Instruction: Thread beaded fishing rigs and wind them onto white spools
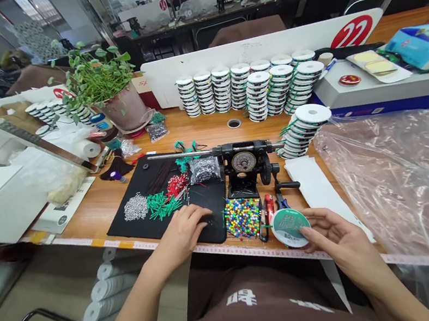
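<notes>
My right hand (337, 230) holds a line spool (291, 227) with a green and white label at the table's front edge, thumb on its face. My left hand (183, 229) rests on a black mat (126, 223), fingers stretched out and nothing visible in them. Beyond it on the mat lie green tube-like pieces (164, 205), red pieces (176, 185) and a heap of small silvery pieces (135, 207). Between my hands are many coloured beads (243, 216), with a red lighter (269, 207) and blue-handled pliers (282, 201) beside them. Whatever is under my left fingertips is hidden.
A black hand-crank winder (244, 163) stands behind the beads. To its right is a leaning spool stack (309, 121); more stacked spools (222, 90) line the white divider (261, 47). A potted plant (122, 107) stands left, and clear plastic sheeting (403, 171) covers the right side.
</notes>
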`<act>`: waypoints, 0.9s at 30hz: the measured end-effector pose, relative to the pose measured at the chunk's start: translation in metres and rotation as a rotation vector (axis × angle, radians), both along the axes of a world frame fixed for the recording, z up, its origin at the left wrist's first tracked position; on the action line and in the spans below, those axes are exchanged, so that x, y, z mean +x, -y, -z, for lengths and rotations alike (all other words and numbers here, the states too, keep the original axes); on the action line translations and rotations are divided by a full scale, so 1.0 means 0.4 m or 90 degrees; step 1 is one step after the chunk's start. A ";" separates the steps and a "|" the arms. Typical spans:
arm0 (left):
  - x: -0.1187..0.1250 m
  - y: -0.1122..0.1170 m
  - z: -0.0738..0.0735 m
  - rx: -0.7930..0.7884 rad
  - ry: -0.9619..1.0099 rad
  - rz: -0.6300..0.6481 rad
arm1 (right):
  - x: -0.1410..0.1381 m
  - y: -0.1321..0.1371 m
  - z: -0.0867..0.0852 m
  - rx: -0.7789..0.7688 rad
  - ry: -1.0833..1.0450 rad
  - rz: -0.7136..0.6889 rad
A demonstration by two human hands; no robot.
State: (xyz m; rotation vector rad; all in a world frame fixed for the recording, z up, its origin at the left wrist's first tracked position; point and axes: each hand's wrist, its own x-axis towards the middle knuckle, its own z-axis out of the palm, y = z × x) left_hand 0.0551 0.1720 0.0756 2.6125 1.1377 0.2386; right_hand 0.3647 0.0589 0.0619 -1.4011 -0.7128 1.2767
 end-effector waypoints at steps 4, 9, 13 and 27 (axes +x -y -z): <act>0.017 0.023 0.035 0.050 -0.046 0.042 | -0.003 0.002 -0.002 -0.003 -0.001 -0.012; -0.044 0.088 0.019 0.102 0.025 0.143 | 0.007 0.014 -0.003 -0.005 0.016 0.015; -0.156 0.140 -0.034 0.115 -0.013 0.149 | 0.013 0.018 -0.002 -0.012 0.020 0.009; 0.034 0.089 0.073 0.119 -0.009 0.045 | 0.005 0.018 -0.028 0.022 0.019 0.001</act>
